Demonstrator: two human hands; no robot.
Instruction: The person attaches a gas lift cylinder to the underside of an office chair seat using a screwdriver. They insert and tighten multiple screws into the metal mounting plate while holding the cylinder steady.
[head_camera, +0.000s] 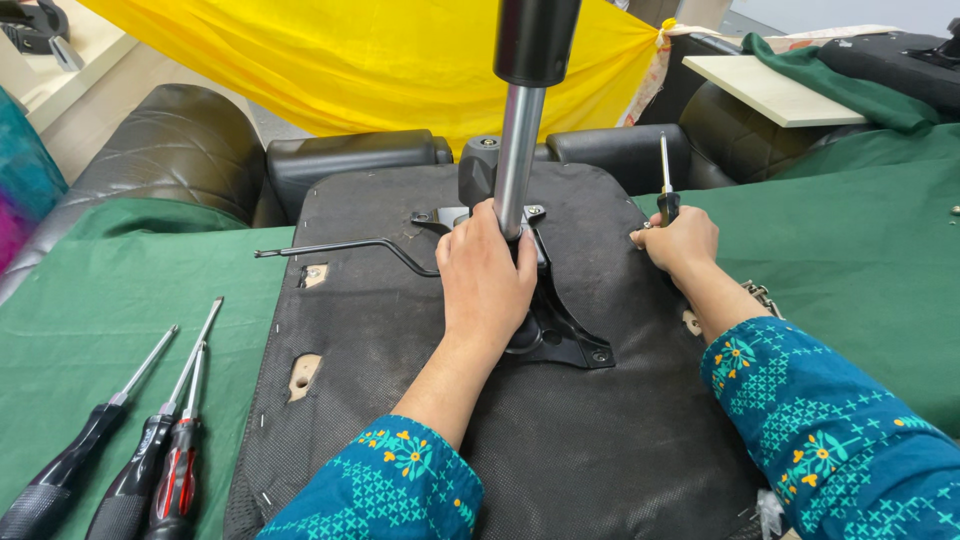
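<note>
On the green-covered surface (870, 260), an upturned office chair seat (420, 400) lies with its black fabric underside facing up, the metal mechanism plate (560, 335) bolted at its middle. Rising from that plate, the chrome gas-lift column (520, 150) stands upright, and the left hand (485, 280) is wrapped closed around its base, fingers curled about the shaft. Right of the column, the right hand (680, 240) holds a screwdriver (665, 185) in a closed fist, shank pointing up. A thin lever rod (340, 247) sticks out left of the plate. Three more screwdrivers (130, 450) lie well left of the seat. The assembly looks heavy and rigid; the polished column is likely slippery, so low at its base seems the surest hold.
</note>
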